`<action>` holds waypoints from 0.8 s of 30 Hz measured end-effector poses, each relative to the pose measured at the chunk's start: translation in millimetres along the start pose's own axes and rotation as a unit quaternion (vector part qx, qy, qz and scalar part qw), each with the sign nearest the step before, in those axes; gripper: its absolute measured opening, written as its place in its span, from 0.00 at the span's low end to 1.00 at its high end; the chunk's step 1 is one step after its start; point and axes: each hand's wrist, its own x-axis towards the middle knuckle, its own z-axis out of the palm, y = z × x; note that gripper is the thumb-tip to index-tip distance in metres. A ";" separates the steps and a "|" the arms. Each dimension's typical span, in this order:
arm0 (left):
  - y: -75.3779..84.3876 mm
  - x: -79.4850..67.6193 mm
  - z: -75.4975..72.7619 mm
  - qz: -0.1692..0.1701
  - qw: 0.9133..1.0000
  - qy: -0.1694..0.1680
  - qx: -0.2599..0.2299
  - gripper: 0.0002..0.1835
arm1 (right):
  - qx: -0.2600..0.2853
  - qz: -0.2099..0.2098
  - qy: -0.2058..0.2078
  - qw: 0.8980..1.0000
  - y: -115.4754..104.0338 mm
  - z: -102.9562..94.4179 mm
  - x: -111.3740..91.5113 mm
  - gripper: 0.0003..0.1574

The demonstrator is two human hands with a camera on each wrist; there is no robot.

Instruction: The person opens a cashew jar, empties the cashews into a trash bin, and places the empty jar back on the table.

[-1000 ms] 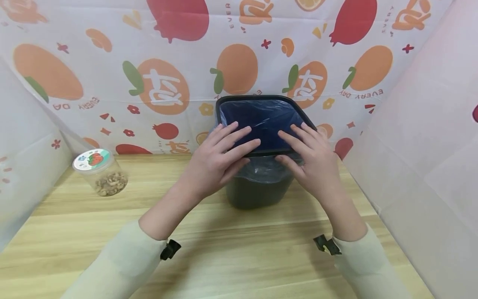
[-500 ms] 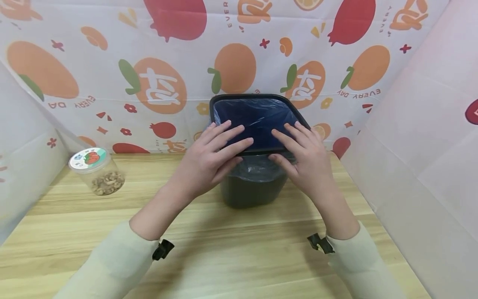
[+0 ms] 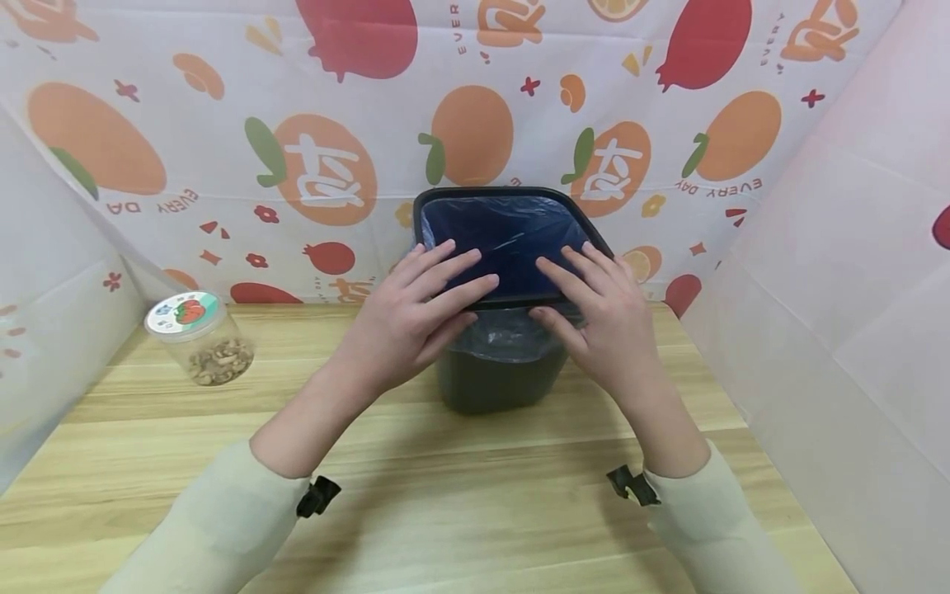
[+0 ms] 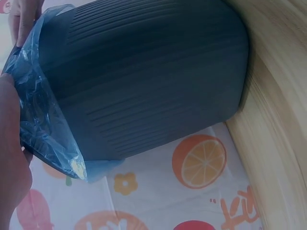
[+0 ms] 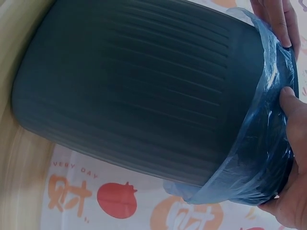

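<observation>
A dark grey trash bin (image 3: pixel 505 386) stands upright on the table against the printed back cloth. A thin translucent blue bin liner (image 3: pixel 512 334) lines its inside, and the liner's edge is folded down over the outside of the black rim (image 3: pixel 491 191). My left hand (image 3: pixel 404 313) grips the front left of the rim, thumb outside on the fold, fingers spread over the opening. On the front right, my right hand (image 3: pixel 612 318) holds the rim the same way. Both wrist views show a thumb (image 5: pixel 290 101) on the crinkled liner beside the bin's ribbed wall (image 4: pixel 144 72).
A clear jar (image 3: pixel 200 340) of what look like cashew nuts, with a strawberry-printed lid, stands on the table at the left. The fruit-printed cloth (image 3: pixel 416 132) rises right behind the bin. White side panels (image 3: pixel 824 272) border the wooden table (image 3: pixel 475 511).
The bin and both hands have shifted slightly to the left against the back cloth. The hands keep the same places on the rim. The jar has stayed put.
</observation>
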 end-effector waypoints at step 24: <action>-6.3 -10.7 -11.0 -0.004 1.000 -0.006 -0.004 0.21 | -0.004 -0.005 0.005 1.000 -14.1 7.6 3.0 0.35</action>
